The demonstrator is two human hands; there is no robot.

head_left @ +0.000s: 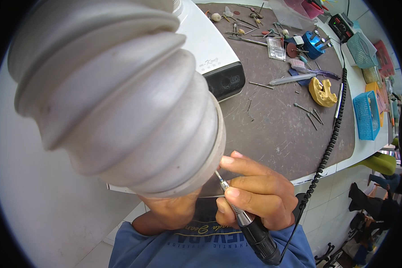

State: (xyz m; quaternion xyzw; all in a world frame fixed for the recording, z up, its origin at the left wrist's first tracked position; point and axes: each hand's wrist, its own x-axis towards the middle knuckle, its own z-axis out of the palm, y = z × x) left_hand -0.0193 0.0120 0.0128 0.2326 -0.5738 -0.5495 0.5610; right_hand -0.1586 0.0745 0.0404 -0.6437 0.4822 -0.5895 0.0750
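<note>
A black and silver rotary handpiece (250, 223) rests in my right hand (263, 192), fingers closed around its metal front part. Its thin bur (218, 175) points up and left, toward the rim of a wide, ribbed, whitish suction hose (134, 111). The hose mouth hides whatever lies at the bur's tip. Of my left hand (172, 210), only the wrist and heel show below the hose; its fingers, and anything in them, are hidden.
A coiled black cord (328, 156) runs down the bench's right side. On the brown mat (272, 129) lie several loose burs (315, 118), a yellow dental model (322, 92), a toothbrush (299, 67) and a blue bur holder (315, 44). A white machine (210, 49) stands behind the hose.
</note>
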